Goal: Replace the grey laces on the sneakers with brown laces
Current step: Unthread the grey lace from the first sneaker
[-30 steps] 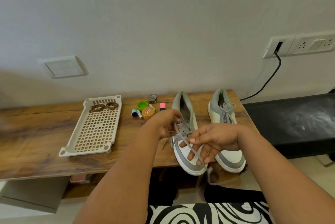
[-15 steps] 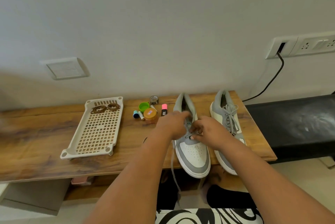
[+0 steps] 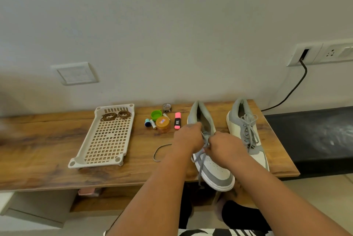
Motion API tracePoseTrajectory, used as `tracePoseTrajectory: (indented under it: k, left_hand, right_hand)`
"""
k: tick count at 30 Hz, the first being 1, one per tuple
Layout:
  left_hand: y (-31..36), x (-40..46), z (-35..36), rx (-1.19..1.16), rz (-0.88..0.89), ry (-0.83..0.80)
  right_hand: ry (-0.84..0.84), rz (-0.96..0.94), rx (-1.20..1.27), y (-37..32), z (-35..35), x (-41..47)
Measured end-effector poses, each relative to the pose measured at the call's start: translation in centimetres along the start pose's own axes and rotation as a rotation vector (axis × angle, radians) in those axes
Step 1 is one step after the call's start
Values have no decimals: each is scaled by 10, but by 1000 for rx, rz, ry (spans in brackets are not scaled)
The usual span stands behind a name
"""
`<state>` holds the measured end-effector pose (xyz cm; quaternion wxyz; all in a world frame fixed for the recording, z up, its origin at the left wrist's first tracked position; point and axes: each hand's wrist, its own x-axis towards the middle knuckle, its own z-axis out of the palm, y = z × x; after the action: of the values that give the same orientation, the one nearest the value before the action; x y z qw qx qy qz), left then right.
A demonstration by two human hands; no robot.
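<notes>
**Grey lace half out of the left-hand sneaker, both hands at the eyelets**

Grey-and-white sneaker (image 3: 212, 163) lies on the wooden table (image 3: 47, 159), toe toward the person and jutting slightly over the near edge. Both hands meet over its eyelet area. Left hand (image 3: 188, 137): fingers curled down onto the upper, at the lace; exact grip hidden by the back of the hand. Right hand (image 3: 224, 147): fingers curled, pinching the grey lace (image 3: 200, 161) where it leaves the eyelets. One strand runs down across the toe cap and hangs over the table edge. Another length loops on the table to the left of the left wrist.

Second sneaker (image 3: 245, 132) stands just to the right, apart from the first, its grey lace fully threaded and tied in a bow.

Brown laces (image 3: 115, 115): two coiled bundles at the far end of the cream perforated tray (image 3: 107, 140), well left of the sneakers.

Between tray and sneakers, a cluster: green cap (image 3: 156, 114), orange-lidded jar (image 3: 163, 124), pink highlighter (image 3: 177, 120), two small batteries (image 3: 150, 123).

Black cable (image 3: 294, 86) runs from a wall socket down behind the table's right end.
</notes>
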<state>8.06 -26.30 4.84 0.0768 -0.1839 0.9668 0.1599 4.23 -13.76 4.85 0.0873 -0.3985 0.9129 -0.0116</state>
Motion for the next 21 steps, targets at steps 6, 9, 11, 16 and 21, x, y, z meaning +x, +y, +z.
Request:
tracePoseTrajectory:
  k: [6,9,11,16,21]
  left_hand:
    - [-5,-1,2,-15,-29,56]
    - [-8,-2,3,-27,-23,68]
    - [-7,-1,2,-37,-30,81]
    - [-3,-3,5,-59,-46,81]
    - [-7,2,7,-85,-50,61]
  right_hand:
    - [43,13,151,1,6,5]
    - [113,104,143,8,8,5]
    - [93,123,245,12,5,5]
    - [29,71,273,17,1,5]
    - [-117,111,436,30,-11,5]
